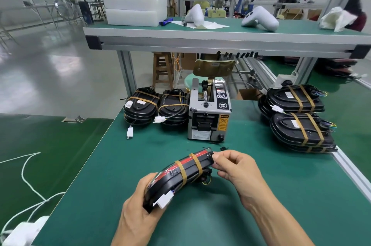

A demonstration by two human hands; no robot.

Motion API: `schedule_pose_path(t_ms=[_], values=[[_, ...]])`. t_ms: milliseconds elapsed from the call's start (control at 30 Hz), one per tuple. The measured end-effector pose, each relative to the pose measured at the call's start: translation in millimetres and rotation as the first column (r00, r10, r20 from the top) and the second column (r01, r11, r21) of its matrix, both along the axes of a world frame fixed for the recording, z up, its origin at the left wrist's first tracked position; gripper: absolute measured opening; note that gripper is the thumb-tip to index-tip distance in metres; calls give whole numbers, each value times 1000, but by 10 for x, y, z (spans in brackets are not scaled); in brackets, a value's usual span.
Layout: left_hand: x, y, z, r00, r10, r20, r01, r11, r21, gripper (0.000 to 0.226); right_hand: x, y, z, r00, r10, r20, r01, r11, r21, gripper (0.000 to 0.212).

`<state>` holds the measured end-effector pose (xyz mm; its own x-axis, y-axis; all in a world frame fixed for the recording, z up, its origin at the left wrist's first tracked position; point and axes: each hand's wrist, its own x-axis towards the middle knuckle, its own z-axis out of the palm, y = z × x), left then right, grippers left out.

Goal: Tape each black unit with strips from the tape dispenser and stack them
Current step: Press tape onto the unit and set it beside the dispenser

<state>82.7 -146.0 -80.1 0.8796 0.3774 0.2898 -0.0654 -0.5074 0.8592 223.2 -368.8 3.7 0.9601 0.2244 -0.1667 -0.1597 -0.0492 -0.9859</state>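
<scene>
Both hands (140, 203) hold a black unit (180, 173) (taped twice).

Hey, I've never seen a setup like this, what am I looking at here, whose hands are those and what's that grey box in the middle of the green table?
This is one picture from a camera worn on a person's head, looking down at their own hands. The left hand grips a black unit that already has two tan tape bands around it; the right hand pinches its far end. The grey box is a tape dispenser standing on the green table. Left of it sit two stacks of taped units; right of it are more taped stacks. A raised shelf behind holds white plastic parts.
</scene>
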Motion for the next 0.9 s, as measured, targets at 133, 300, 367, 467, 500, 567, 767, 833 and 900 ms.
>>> schedule_pose_path(t_ms=[133, 300, 367, 467, 500, 567, 767, 833, 900], values=[[0, 7, -22, 1000, -3, 2, 3, 1000, 0, 59, 9, 6, 1, 1000, 1, 10, -1, 1000, -31, 13], [11, 2, -42, 1000, -5, 6, 5, 1000, -17, 61, 16, 28, 19, 1000, -4, 23, 5, 999, -50, 11], [9, 2, -44, 1000, 1, 5, -1, 1000, -18, 61, 16, 36, 20, 1000, -11, 25, 13, 999, -46, 11], [11, 5, -47, 1000, 9, 3, -9, 1000, -10, 58, 20, 41, 22, 1000, -14, 27, 15, 1000, -21, 12], [14, 3, -46, 1000, 10, 2, -10, 1000, -5, 58, 21, 44, 24, 999, -16, 30, 17, 1000, -19, 12], [20, -6, -37, 1000, 13, 7, -13, 1000, 3, 58, 25, 48, 26, 999, -19, 37, 21, 999, -28, 12], [18, -10, -24, 1000, 11, 21, -11, 1000, 1, 57, 22, 60, 27, 997, -33, 69, 38, 996, -78, 14], [18, -11, -28, 1000, 7, 22, -7, 1000, 10, 57, 16, 62, 40, 995, -42, 95, 51, 994, -100, 15], [18, -13, -27, 1000, 5, 25, -6, 1000, 15, 58, 10, 61, 55, 992, -52, 118, 67, 990, -124, 16]])
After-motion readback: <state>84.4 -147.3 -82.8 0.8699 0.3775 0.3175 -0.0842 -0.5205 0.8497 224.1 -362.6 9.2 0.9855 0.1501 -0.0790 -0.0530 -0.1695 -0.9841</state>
